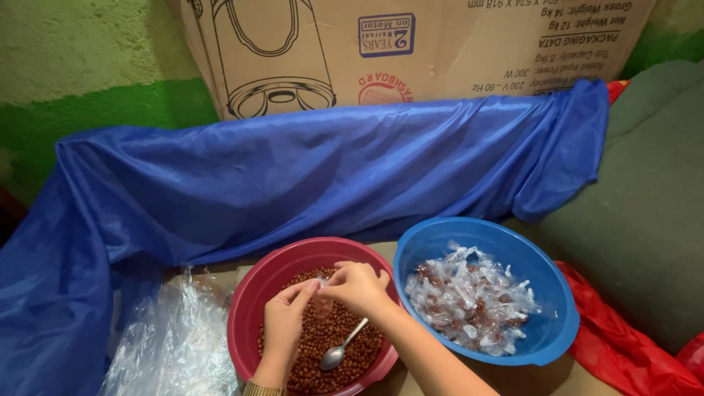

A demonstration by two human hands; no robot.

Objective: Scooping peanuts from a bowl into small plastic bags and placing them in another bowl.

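left hand [284,317] and right hand [358,287] pinch a small clear wrapper [320,287] between them above red bowl [253,304].

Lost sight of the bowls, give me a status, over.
Both hands, left hand and right hand, pinching a small clear wrapper over red bowl of nuts. Spoon lying in nuts. Blue bowl holds wrapped packets. Nothing blocking.
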